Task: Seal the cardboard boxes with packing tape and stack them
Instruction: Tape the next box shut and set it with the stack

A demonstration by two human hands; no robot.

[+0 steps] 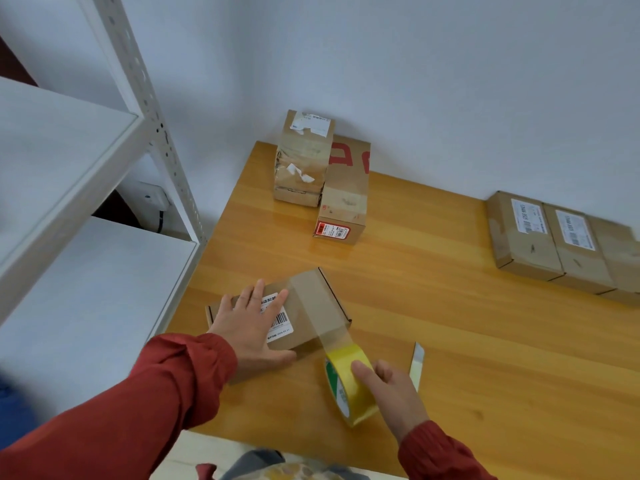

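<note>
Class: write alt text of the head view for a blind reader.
Left hand flat on a box; right hand holds a yellow tape roll, its strip stretched over the box. Other boxes sit on the table.

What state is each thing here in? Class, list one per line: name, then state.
near box: closed, flat on the table, tape strip across its top.
tape roll: on edge, strip runs uncut to the near box.
left hand: flat, presses the near box.
right hand: grips the tape roll.
cutter: lies on the table, unheld.
back boxes: taped shut, touching.
right-side boxes: closed, in a row.
</note>
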